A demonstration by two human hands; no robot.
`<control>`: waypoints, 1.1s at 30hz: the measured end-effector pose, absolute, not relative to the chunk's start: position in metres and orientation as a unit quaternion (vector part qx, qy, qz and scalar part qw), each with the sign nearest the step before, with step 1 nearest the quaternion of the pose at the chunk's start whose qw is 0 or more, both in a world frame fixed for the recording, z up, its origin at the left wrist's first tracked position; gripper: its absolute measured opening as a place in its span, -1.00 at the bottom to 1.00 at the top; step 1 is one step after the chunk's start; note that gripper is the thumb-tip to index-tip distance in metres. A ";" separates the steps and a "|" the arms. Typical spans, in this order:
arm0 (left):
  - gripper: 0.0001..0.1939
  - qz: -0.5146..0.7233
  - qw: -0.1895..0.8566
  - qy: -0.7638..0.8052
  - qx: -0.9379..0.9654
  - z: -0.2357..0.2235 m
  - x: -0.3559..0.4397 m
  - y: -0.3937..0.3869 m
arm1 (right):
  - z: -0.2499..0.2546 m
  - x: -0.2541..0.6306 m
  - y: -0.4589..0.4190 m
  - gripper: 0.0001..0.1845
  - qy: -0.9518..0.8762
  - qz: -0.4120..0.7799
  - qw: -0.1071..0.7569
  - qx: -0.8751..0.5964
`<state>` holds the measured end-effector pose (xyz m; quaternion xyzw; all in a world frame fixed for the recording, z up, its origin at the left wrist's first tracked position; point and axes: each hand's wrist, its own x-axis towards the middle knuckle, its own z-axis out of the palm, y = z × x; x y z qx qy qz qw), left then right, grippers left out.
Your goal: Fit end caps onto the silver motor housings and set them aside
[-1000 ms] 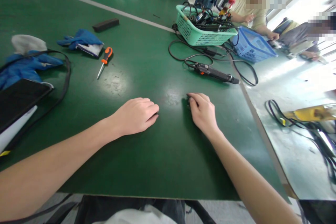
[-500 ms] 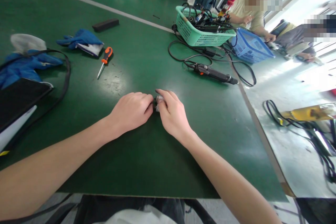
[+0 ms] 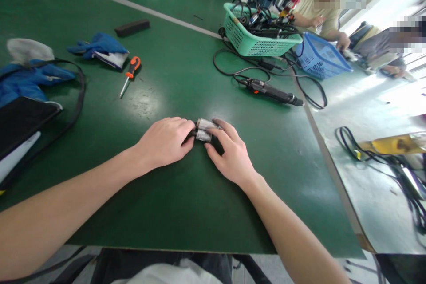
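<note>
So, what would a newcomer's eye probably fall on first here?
Likely the two silver cylindrical pieces over the middle of the green table, between the curled left hand and the right hand, whose fingers touch them. Next, perhaps the orange-and-black screwdriver beyond the left hand, then the mint-green basket of dark cables and parts at upper right, with a black corded tool lying nearer the hands.
</note>
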<state>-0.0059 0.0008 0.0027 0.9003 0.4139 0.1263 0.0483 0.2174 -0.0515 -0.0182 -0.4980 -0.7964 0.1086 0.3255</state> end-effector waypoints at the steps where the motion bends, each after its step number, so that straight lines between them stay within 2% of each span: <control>1: -0.84 0.126 0.049 0.411 0.902 0.002 -0.006 0.001 | -0.018 0.217 -0.051 -0.66 -0.797 0.107 0.324 -0.498; 9: -0.77 0.152 0.052 0.329 0.931 -0.004 -0.006 0.005 | -0.021 0.220 -0.051 -0.67 -0.804 0.093 0.324 -0.489; 27: -0.85 0.162 0.064 0.261 0.949 -0.005 -0.007 0.001 | -0.018 0.220 -0.053 -0.56 -0.816 0.110 0.291 -0.487; 33: -0.82 0.165 0.069 0.260 0.949 -0.005 -0.008 0.001 | -0.007 0.219 -0.058 -0.69 -0.831 0.022 0.330 -0.447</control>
